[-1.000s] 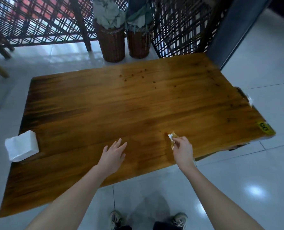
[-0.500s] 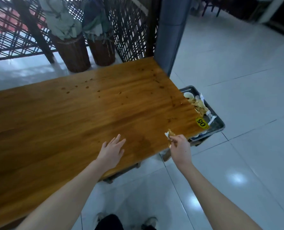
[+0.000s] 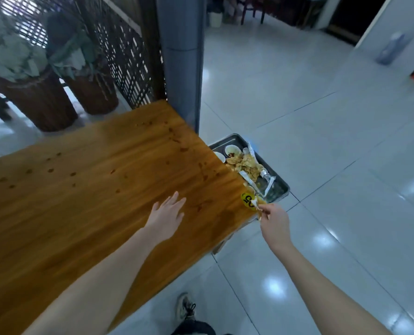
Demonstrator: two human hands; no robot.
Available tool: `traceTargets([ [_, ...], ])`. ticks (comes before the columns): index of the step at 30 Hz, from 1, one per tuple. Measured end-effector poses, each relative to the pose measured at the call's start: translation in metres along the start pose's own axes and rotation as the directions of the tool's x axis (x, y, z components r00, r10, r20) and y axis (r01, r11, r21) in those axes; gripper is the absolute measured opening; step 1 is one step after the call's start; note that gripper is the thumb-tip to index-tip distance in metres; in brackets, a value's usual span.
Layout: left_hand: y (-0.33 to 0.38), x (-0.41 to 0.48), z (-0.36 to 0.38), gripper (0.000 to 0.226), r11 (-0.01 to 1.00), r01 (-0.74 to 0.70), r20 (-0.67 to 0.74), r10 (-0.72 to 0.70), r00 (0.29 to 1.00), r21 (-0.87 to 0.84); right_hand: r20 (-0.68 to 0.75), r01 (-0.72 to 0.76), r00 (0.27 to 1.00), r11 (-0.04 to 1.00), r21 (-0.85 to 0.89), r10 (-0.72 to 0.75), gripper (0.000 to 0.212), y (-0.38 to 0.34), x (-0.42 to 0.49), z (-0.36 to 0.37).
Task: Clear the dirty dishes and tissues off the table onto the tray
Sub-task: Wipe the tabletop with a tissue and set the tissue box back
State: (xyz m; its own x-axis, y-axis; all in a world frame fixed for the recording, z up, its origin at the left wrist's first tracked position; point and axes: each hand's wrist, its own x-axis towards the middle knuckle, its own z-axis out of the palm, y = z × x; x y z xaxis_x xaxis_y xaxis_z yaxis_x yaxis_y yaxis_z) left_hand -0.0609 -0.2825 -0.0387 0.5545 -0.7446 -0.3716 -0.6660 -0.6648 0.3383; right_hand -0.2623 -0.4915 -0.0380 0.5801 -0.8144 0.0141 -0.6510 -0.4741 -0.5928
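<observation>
The room around my work area.
I see a left planter (image 3: pixel 39 102) and a right planter (image 3: pixel 92 93), dark, woven, holding pale leaves, side by side before a lattice screen (image 3: pixel 126 56); a grey pillar (image 3: pixel 181 56) rises just right of it. Glossy floor tiles (image 3: pixel 322 141) spread rightward, a blurred bottle (image 3: pixel 392 48) far off.

Your wooden table (image 3: pixel 92 201) is dotted with dark stains (image 3: pixel 51 169). A yellow number sticker (image 3: pixel 248 201) marks its corner. Just beyond the sticker, lower, a metal tray (image 3: pixel 278 187) holds dirty dishes (image 3: pixel 230 149) and tissues (image 3: pixel 246 164).
</observation>
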Motion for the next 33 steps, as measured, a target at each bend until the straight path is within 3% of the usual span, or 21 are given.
traceTargets([
  [7, 0.029, 0.066, -0.027, 0.051, 1.000, -0.013, -0.027, 0.012, 1.000, -0.013, -0.032, -0.024, 0.999, 0.999, -0.025, 0.023, 0.026, 0.018, 0.090, -0.018],
  [15, 0.024, 0.124, -0.034, 0.052, 0.965, 0.251, -0.062, -0.256, 0.965, -0.074, 0.147, 0.130, 0.982, 0.990, -0.058, -0.120, 0.026, 0.016, 0.240, -0.014],
  [20, 0.029, 0.138, -0.035, 0.053, 0.898, 0.405, -0.094, -0.425, 0.900, -0.173, 0.240, 0.245, 0.946, 0.966, -0.083, -0.219, 0.027, 0.001, 0.303, -0.004],
  [26, 0.024, 0.110, -0.036, 0.054, 0.807, 0.535, -0.138, -0.576, 0.805, -0.250, 0.353, 0.361, 0.878, 0.931, -0.045, -0.323, 0.027, -0.036, 0.315, 0.031],
  [33, -0.007, 0.030, -0.030, 0.052, 0.681, 0.652, -0.211, -0.728, 0.653, -0.332, 0.477, 0.561, 0.714, 0.826, 0.051, -0.514, 0.026, -0.108, 0.262, 0.077],
])
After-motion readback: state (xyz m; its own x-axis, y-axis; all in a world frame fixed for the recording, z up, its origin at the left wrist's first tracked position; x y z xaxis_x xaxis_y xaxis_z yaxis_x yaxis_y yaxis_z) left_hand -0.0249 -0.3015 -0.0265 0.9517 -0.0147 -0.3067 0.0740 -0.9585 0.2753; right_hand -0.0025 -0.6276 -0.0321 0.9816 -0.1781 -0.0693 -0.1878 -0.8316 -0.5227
